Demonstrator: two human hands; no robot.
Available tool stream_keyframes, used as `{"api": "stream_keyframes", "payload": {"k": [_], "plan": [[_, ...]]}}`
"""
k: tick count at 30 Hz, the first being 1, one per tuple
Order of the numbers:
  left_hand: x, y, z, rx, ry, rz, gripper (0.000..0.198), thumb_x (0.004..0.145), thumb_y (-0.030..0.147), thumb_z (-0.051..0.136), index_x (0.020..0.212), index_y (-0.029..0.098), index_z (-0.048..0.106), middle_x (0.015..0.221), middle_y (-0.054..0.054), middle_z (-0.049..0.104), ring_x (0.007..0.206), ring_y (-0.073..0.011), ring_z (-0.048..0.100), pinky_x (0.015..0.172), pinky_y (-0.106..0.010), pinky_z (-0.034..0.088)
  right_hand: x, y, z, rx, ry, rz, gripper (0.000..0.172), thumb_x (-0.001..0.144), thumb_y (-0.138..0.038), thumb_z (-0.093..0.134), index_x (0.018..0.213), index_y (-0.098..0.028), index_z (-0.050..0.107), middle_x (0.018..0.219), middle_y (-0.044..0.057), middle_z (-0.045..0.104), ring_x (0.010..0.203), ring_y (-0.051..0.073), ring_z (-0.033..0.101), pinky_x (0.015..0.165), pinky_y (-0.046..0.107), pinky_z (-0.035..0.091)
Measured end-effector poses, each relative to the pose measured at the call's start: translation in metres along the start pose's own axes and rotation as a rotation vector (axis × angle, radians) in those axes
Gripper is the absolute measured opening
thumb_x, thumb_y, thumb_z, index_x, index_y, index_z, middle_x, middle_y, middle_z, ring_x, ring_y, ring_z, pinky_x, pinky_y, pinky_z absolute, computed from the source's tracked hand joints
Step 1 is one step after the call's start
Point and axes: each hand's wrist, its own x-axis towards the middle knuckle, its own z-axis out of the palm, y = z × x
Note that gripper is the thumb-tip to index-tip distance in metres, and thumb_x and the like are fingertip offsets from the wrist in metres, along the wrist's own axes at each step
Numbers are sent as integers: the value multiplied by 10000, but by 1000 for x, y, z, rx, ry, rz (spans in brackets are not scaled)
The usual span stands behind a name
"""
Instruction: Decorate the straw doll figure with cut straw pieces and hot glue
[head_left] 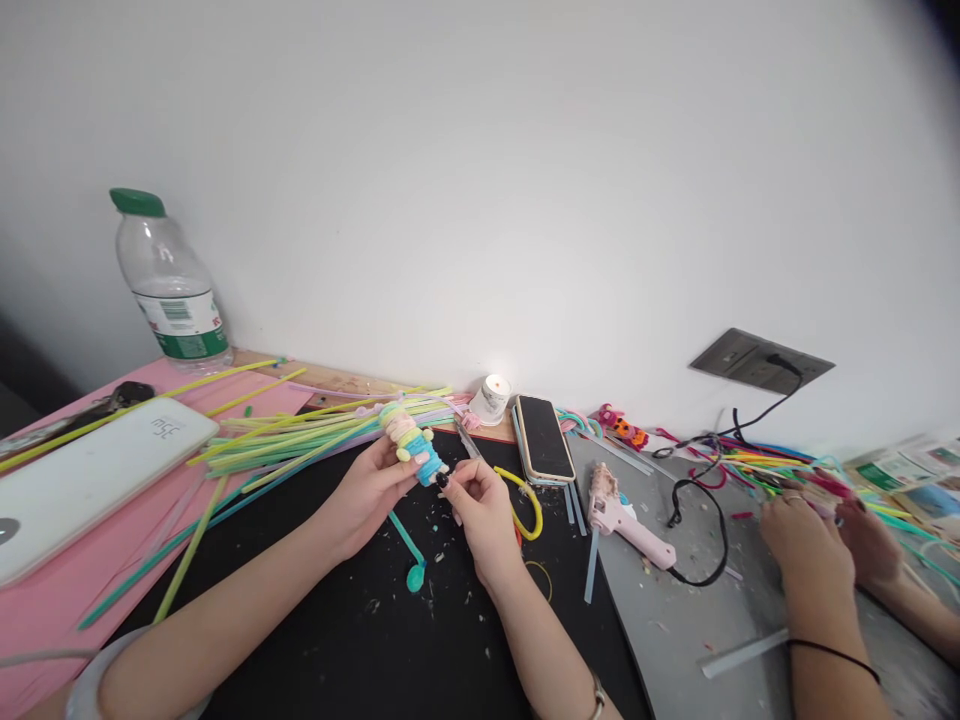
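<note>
A small pipe-cleaner doll [411, 440], with a pale green and pink top and a blue lower part, is tilted above the black mat. My left hand [375, 495] is closed around it from the left, the thumb pressed on the blue part. At the doll's lower end, my right hand [480, 510] pinches with thumb and fingertips. A small dark spot shows at that pinch; I cannot tell what it is. Beneath the hands, a teal pipe cleaner with a coiled round end [415, 575] lies on the black mat [360, 640].
Pipe cleaners [300, 440] lie behind my left hand. Scissors [466, 437], a paper cup [491, 398], a phone [544, 440] and a pink glue gun [626, 520] sit nearby. A bottle [172, 290] and power bank [105, 485] stand left; another person's hands [810, 550] work right.
</note>
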Motion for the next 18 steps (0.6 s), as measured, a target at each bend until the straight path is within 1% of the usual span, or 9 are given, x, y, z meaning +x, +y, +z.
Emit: {"api": "stream_keyframes", "payload": {"k": [4,10,14,18], "plan": [[0,-1,-1,6,-8,1,201,743,180,690,932,235,644,873,15,618,902,-125,568,898,-262,458,0,-1,0,-22,-16,16,198,666,-238,689,645,-162,508,735,-33,470,521,57,365,446,214,236],[1,-1,-2,19,-8,5,205,755,169,681,949,218,636,902,2,611,904,-123,564,888,-258,465,1,-1,-1,9,-38,34,207,666,-254,696,635,-159,514,717,-36,482,506,52,357,444,213,234],[1,-1,-1,25,-10,7,215,760,168,678,963,222,634,915,0,617,909,-123,568,890,-254,465,2,-3,-2,37,-59,78,211,660,-255,703,633,-158,518,661,-43,486,500,54,352,436,206,228],[0,-1,0,41,-19,-3,213,752,188,685,954,237,639,923,2,629,931,-144,580,893,-277,470,2,-5,-2,60,-93,106,227,648,-255,715,626,-156,512,614,-51,486,486,48,343,424,194,218]]}}
